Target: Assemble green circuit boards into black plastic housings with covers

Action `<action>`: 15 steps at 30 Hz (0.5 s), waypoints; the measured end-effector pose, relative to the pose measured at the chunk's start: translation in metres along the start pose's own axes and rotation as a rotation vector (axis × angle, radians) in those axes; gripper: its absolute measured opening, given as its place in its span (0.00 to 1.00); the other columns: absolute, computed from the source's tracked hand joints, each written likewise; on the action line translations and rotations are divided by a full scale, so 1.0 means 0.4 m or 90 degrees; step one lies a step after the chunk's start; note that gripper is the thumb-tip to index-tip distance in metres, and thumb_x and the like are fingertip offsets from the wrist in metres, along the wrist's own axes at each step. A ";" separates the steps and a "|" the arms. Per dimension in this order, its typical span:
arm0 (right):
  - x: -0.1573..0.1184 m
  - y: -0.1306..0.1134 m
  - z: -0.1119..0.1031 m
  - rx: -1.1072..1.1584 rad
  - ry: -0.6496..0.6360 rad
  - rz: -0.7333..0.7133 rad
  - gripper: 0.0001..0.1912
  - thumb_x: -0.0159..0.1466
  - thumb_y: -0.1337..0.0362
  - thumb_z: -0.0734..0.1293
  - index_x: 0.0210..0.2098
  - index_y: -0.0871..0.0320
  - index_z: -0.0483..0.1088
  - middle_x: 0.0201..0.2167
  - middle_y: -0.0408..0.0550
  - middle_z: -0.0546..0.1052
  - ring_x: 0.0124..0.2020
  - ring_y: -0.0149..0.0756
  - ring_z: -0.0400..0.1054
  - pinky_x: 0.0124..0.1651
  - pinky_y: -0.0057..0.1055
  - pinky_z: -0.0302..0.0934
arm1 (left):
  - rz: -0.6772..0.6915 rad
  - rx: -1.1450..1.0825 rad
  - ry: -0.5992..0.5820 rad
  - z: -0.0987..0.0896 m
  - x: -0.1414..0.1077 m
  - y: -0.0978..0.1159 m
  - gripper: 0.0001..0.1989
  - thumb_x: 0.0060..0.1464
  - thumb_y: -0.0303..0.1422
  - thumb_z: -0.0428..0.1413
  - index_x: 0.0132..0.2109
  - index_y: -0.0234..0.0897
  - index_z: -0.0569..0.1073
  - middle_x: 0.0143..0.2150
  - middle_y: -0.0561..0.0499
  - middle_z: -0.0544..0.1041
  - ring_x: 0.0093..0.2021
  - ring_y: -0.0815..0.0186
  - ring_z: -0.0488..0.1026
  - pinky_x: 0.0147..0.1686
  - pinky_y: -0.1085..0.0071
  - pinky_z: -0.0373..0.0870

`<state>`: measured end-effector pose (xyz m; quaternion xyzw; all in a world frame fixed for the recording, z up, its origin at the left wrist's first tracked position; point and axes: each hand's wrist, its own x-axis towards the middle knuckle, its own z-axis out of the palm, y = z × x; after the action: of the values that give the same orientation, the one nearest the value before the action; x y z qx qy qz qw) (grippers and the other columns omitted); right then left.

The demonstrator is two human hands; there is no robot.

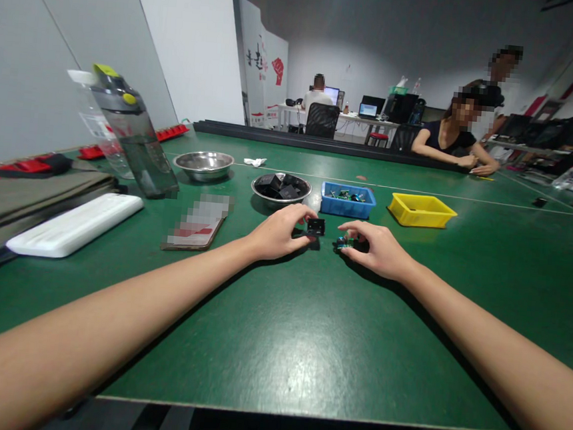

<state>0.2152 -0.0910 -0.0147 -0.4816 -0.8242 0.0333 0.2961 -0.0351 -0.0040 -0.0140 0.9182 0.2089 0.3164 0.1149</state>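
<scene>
My left hand grips a small black plastic case between thumb and fingers, its face with small openings turned toward me. To its right, my right hand pinches a small green circuit board with metallic and dark parts, low over the table. Case and board are apart. Behind my left hand a steel bowl holds several black cases. The blue bin behind both hands contains several green boards. Farther right stands a yellow bin, with something small and dark inside.
On the green table are a second steel bowl, crumpled tissue, a phone-like flat object, a white slab, a grey bottle and a bag. A person leans on the far right edge.
</scene>
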 end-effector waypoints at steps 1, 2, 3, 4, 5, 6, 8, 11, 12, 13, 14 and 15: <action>-0.001 0.000 0.000 0.005 0.006 0.011 0.18 0.61 0.62 0.70 0.51 0.56 0.72 0.39 0.49 0.81 0.38 0.38 0.75 0.43 0.34 0.67 | 0.000 0.000 -0.002 0.000 0.000 0.000 0.14 0.55 0.33 0.60 0.49 0.36 0.71 0.46 0.46 0.77 0.45 0.60 0.75 0.48 0.62 0.73; -0.001 0.000 0.000 0.009 0.012 0.019 0.20 0.60 0.63 0.71 0.51 0.56 0.70 0.38 0.48 0.80 0.37 0.38 0.74 0.42 0.34 0.67 | 0.001 0.000 -0.003 0.000 0.000 0.000 0.14 0.55 0.33 0.60 0.49 0.36 0.71 0.46 0.46 0.77 0.44 0.60 0.75 0.47 0.62 0.73; -0.001 0.001 0.001 0.013 0.015 0.023 0.21 0.59 0.63 0.71 0.51 0.56 0.69 0.38 0.48 0.80 0.37 0.37 0.74 0.42 0.33 0.67 | 0.002 0.001 -0.004 0.000 0.000 0.000 0.14 0.55 0.32 0.60 0.49 0.36 0.71 0.46 0.46 0.77 0.44 0.60 0.75 0.47 0.62 0.73; -0.002 0.001 0.001 0.017 0.017 0.025 0.21 0.59 0.64 0.72 0.51 0.56 0.69 0.39 0.48 0.80 0.37 0.37 0.74 0.43 0.33 0.67 | 0.004 0.002 -0.004 0.000 0.000 0.000 0.14 0.55 0.32 0.60 0.49 0.35 0.71 0.46 0.46 0.77 0.44 0.60 0.75 0.47 0.62 0.73; -0.002 0.002 0.001 0.019 0.019 0.026 0.21 0.58 0.64 0.72 0.51 0.56 0.68 0.39 0.48 0.80 0.38 0.37 0.74 0.43 0.33 0.67 | 0.006 0.002 -0.004 0.000 0.000 0.000 0.14 0.55 0.32 0.60 0.49 0.35 0.71 0.45 0.46 0.77 0.44 0.60 0.75 0.47 0.62 0.73; -0.002 0.002 0.002 0.022 0.021 0.026 0.21 0.58 0.64 0.72 0.50 0.56 0.68 0.39 0.48 0.80 0.38 0.37 0.74 0.43 0.33 0.67 | 0.008 0.002 -0.003 0.000 0.000 -0.001 0.14 0.55 0.32 0.60 0.49 0.35 0.71 0.45 0.45 0.77 0.44 0.60 0.74 0.47 0.62 0.73; -0.001 0.003 0.002 0.026 0.026 0.024 0.21 0.57 0.65 0.72 0.49 0.56 0.67 0.39 0.48 0.80 0.38 0.37 0.74 0.43 0.33 0.67 | 0.009 0.003 -0.004 0.001 0.000 -0.002 0.14 0.55 0.32 0.60 0.49 0.35 0.71 0.45 0.46 0.77 0.44 0.60 0.74 0.47 0.62 0.73; -0.001 0.003 0.003 0.029 0.035 0.019 0.20 0.57 0.65 0.72 0.48 0.56 0.67 0.39 0.48 0.80 0.37 0.37 0.74 0.42 0.33 0.67 | 0.006 0.005 -0.005 0.002 0.000 -0.002 0.14 0.55 0.32 0.60 0.49 0.35 0.71 0.45 0.46 0.77 0.44 0.61 0.74 0.47 0.62 0.73; -0.001 0.003 0.003 0.029 0.037 0.018 0.20 0.57 0.65 0.72 0.47 0.56 0.67 0.39 0.48 0.80 0.37 0.37 0.74 0.42 0.33 0.68 | 0.005 0.005 -0.006 0.002 0.000 -0.002 0.14 0.55 0.32 0.60 0.49 0.35 0.71 0.45 0.46 0.77 0.44 0.61 0.74 0.47 0.62 0.73; -0.001 0.003 0.003 0.028 0.039 0.018 0.20 0.57 0.65 0.72 0.47 0.55 0.67 0.39 0.48 0.80 0.37 0.37 0.74 0.42 0.33 0.68 | 0.006 0.004 -0.006 0.002 -0.001 -0.001 0.14 0.55 0.31 0.60 0.49 0.35 0.71 0.45 0.46 0.77 0.44 0.61 0.74 0.47 0.62 0.73; -0.001 0.002 0.002 0.027 0.040 0.019 0.19 0.57 0.65 0.72 0.47 0.55 0.67 0.39 0.48 0.80 0.37 0.37 0.74 0.42 0.33 0.68 | 0.006 0.004 -0.007 0.001 -0.001 -0.001 0.14 0.55 0.31 0.60 0.49 0.35 0.71 0.45 0.46 0.77 0.44 0.61 0.74 0.47 0.62 0.73; -0.001 0.002 0.001 0.026 0.040 0.019 0.19 0.57 0.65 0.72 0.47 0.55 0.67 0.38 0.48 0.80 0.37 0.37 0.74 0.41 0.33 0.68 | 0.005 0.003 -0.009 0.001 -0.001 0.000 0.15 0.55 0.31 0.60 0.49 0.35 0.71 0.45 0.46 0.77 0.44 0.61 0.74 0.47 0.62 0.73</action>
<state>0.2157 -0.0910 -0.0157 -0.4883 -0.8064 0.0393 0.3313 -0.0350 -0.0040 -0.0145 0.9214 0.2053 0.3102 0.1128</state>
